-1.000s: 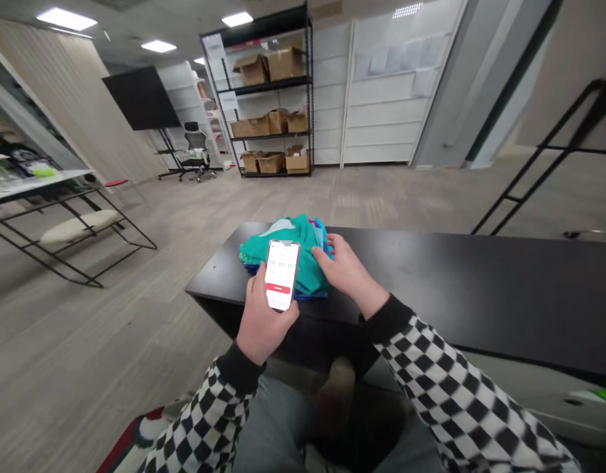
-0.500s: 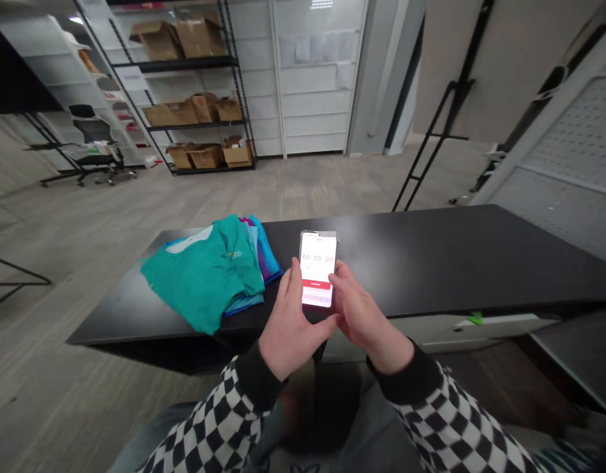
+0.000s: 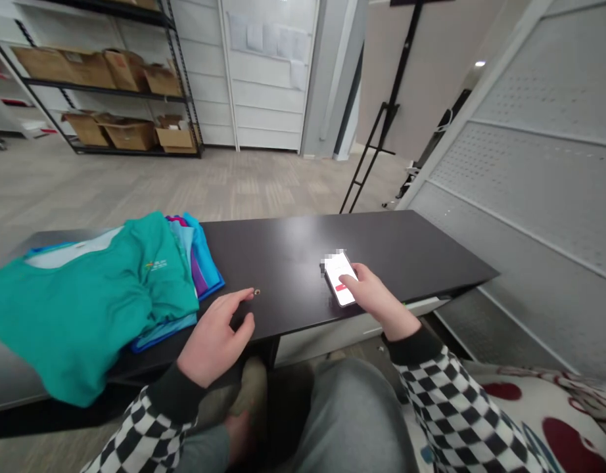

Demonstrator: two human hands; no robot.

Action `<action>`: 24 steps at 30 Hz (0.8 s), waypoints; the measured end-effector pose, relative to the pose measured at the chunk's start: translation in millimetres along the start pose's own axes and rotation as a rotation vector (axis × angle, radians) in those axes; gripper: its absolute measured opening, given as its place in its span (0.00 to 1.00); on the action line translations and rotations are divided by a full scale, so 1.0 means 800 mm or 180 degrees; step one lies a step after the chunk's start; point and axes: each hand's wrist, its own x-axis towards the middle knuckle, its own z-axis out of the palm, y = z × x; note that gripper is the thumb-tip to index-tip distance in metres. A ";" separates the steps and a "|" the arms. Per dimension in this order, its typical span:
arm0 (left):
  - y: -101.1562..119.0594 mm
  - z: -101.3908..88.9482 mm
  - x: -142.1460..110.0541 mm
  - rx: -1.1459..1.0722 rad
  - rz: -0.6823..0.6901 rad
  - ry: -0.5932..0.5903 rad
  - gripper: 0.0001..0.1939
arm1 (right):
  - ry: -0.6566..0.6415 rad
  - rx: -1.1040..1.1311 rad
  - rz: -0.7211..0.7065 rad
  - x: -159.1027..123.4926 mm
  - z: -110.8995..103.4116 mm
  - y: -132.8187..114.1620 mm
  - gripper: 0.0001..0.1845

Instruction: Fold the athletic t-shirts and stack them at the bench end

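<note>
My right hand [image 3: 374,292] grips a smartphone [image 3: 341,279] by its right side, with the thumb over the lit screen near a red button. The phone is just above the dark tabletop [image 3: 288,263]. My left hand [image 3: 217,335] is off the phone, its thumb and fingers apart and nothing between them. Close to its fingertips a tiny round object [image 3: 257,292] lies on the table, too small to name. Left of that hand rests a stack of shirts, a teal shirt [image 3: 100,276] on top and blue and purple garments [image 3: 204,253] beneath.
Beyond the table stands a black shelf rack [image 3: 110,89] with several cardboard boxes [image 3: 130,135]. A black stand [image 3: 376,144] and a perforated white panel [image 3: 534,131] are at the right. Patterned fabric [image 3: 530,401] lies at the lower right, beside my legs.
My left hand has let go of the phone and moved left. My right hand still holds the phone, now tilted. The view has turned to the right, bringing the shirts further left.
</note>
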 end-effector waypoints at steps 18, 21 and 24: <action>-0.004 0.005 0.000 0.0110 0.0126 -0.0148 0.23 | -0.0036 -0.2428 -0.0735 -0.046 -0.005 -0.029 0.52; 0.001 0.003 0.001 0.0094 0.0099 -0.0240 0.23 | -0.0212 -0.2348 -0.0460 -0.041 -0.008 -0.031 0.39; -0.001 -0.004 -0.003 0.0073 -0.0105 -0.0452 0.23 | -0.0499 -0.2427 -0.0211 -0.042 -0.034 -0.026 0.33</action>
